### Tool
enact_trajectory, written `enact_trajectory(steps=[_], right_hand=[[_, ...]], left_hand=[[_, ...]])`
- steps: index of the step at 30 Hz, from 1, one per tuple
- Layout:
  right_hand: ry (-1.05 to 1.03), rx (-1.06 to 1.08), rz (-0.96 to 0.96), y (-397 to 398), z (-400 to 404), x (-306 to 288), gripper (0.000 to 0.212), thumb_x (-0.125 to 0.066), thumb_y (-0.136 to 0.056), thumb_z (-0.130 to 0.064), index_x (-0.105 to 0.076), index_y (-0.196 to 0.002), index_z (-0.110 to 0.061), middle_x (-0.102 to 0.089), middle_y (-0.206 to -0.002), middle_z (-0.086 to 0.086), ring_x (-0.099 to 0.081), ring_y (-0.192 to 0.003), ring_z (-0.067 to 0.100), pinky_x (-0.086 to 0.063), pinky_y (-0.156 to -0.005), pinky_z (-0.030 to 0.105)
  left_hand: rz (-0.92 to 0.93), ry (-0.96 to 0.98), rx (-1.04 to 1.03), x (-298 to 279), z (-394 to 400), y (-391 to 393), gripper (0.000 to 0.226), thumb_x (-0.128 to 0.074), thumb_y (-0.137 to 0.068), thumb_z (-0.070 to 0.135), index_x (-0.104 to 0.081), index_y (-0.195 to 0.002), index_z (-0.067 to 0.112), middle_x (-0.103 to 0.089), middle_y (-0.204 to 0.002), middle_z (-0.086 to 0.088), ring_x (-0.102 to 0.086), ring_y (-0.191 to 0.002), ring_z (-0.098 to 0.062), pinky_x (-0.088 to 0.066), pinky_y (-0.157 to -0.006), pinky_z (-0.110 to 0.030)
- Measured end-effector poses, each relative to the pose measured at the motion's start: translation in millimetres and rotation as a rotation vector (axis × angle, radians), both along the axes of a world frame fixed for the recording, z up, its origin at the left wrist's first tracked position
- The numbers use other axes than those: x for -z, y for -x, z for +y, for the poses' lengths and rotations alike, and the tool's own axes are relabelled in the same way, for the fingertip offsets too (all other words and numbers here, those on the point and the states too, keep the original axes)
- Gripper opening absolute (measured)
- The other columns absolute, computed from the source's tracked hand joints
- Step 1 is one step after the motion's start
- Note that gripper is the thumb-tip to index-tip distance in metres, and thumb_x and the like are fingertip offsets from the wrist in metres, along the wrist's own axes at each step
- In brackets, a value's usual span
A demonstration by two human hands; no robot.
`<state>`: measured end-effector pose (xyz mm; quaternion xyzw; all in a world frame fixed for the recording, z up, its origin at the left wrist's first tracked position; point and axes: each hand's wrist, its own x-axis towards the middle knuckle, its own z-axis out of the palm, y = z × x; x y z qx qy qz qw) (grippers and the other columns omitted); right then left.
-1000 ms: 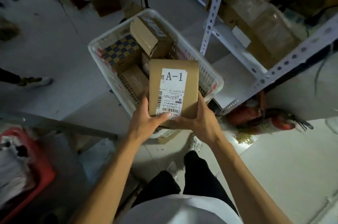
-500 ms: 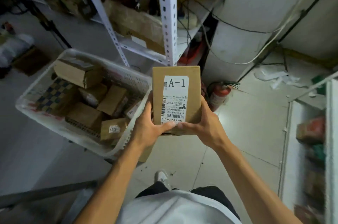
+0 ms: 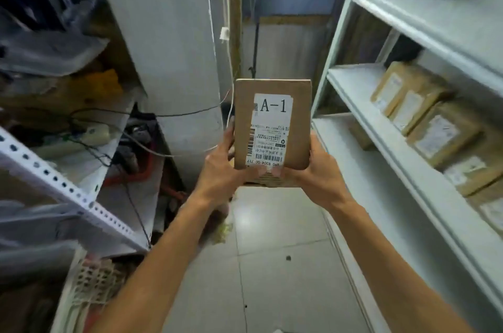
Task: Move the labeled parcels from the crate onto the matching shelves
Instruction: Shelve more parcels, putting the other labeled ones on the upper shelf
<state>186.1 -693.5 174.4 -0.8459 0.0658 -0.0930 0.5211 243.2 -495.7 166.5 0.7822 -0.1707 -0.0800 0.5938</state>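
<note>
I hold a brown cardboard parcel upright in front of me, its white label reading "A-1" above a barcode. My left hand grips its lower left edge and my right hand grips its lower right edge, thumbs on the front face. To the right stands a pale metal shelf unit; its middle shelf carries several brown labelled parcels. The white crate's corner shows at the lower left edge.
A grey pillar rises just left of the parcel, with cables hanging along it. A perforated metal rack full of clutter and wires fills the left side. Pale tiled floor runs between the rack and the shelves.
The view has swung right and up, away from the crate toward the right shelf unit. The A-1 parcel stays gripped in both hands and is raised higher.
</note>
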Motion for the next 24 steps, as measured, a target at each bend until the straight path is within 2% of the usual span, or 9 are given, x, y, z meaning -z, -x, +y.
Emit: enact_trajectory(steps=[2,4,9,10,12,13,17,21,24], right_hand=[[0.024,0.079,-0.042,-1,-31,-21,0.097,-0.089,-0.054,-0.054,-0.044,-0.136,-0.034,-0.067,-0.117,-0.016,-0.065,-0.105,0.003,-0.057,-0.080,0.022],[0.049,0.146,-0.094,-2,-61,-40,0.097,-0.092,-0.055,-0.053,-0.043,-0.137,-0.037,-0.068,-0.115,-0.019,-0.066,-0.104,0.003,-0.058,-0.084,0.029],[0.153,0.289,-0.221,11,-123,-95,0.087,-0.092,-0.067,-0.037,-0.041,-0.138,-0.033,-0.060,-0.105,-0.031,-0.058,-0.090,-0.013,-0.048,-0.069,0.006],[0.171,0.316,-0.231,13,-134,-104,0.092,-0.092,-0.065,-0.041,-0.040,-0.140,-0.032,-0.061,-0.108,-0.029,-0.060,-0.093,-0.010,-0.049,-0.071,0.007],[0.172,0.374,-0.263,20,-153,-121,0.095,-0.091,-0.062,-0.045,-0.040,-0.141,-0.033,-0.066,-0.118,-0.023,-0.064,-0.106,0.003,-0.057,-0.084,0.027],[0.172,0.405,-0.275,24,-163,-128,0.091,-0.091,-0.062,-0.041,-0.042,-0.139,-0.033,-0.067,-0.120,-0.022,-0.065,-0.108,0.005,-0.058,-0.087,0.033],[0.258,0.557,-0.303,41,-187,-157,0.088,-0.091,-0.064,-0.042,-0.042,-0.136,-0.033,-0.064,-0.121,-0.022,-0.065,-0.105,0.008,-0.058,-0.083,0.026],[0.338,0.680,-0.293,58,-207,-176,0.092,-0.087,-0.069,-0.043,-0.036,-0.144,-0.027,-0.058,-0.130,-0.018,-0.058,-0.107,0.005,-0.046,-0.073,0.002],[0.360,0.799,-0.273,76,-218,-186,0.093,-0.087,-0.070,-0.042,-0.035,-0.146,-0.026,-0.058,-0.138,-0.011,-0.055,-0.107,0.003,-0.045,-0.072,0.000]], left_hand=[[-0.054,0.035,0.071,-18,-34,-15,0.120,-0.092,-0.061,0.041,-0.017,-0.154,0.043,-0.058,-0.136,0.013,-0.059,-0.121,-0.009,-0.056,-0.094,-0.040],[-0.120,0.055,0.139,-39,-68,-28,0.119,-0.090,-0.060,0.045,-0.015,-0.153,0.048,-0.059,-0.136,0.013,-0.059,-0.124,-0.016,-0.055,-0.095,-0.049],[-0.262,0.144,0.293,-89,-147,-45,0.111,-0.089,-0.069,0.021,-0.020,-0.153,0.043,-0.063,-0.128,0.016,-0.064,-0.111,-0.001,-0.059,-0.087,-0.036],[-0.291,0.163,0.327,-99,-162,-47,0.111,-0.089,-0.069,0.019,-0.021,-0.154,0.040,-0.063,-0.129,0.015,-0.064,-0.109,0.001,-0.059,-0.086,-0.031],[-0.347,0.182,0.393,-118,-189,-50,0.112,-0.089,-0.067,0.023,-0.021,-0.155,0.038,-0.062,-0.133,0.011,-0.063,-0.112,-0.001,-0.058,-0.088,-0.027],[-0.369,0.187,0.422,-127,-201,-50,0.114,-0.089,-0.064,0.029,-0.021,-0.155,0.039,-0.061,-0.135,0.011,-0.062,-0.116,-0.003,-0.057,-0.090,-0.029],[-0.407,0.219,0.529,-156,-248,-56,0.116,-0.089,-0.059,0.038,-0.022,-0.153,0.044,-0.061,-0.134,0.013,-0.062,-0.119,-0.014,-0.057,-0.093,-0.044],[-0.458,0.240,0.633,-175,-291,-56,0.114,-0.090,-0.063,0.036,-0.021,-0.152,0.048,-0.058,-0.137,0.016,-0.061,-0.121,-0.013,-0.054,-0.095,-0.051],[-0.465,0.267,0.707,-184,-322,-49,0.114,-0.090,-0.064,0.033,-0.019,-0.152,0.048,-0.055,-0.142,0.015,-0.059,-0.122,-0.010,-0.055,-0.095,-0.049]])
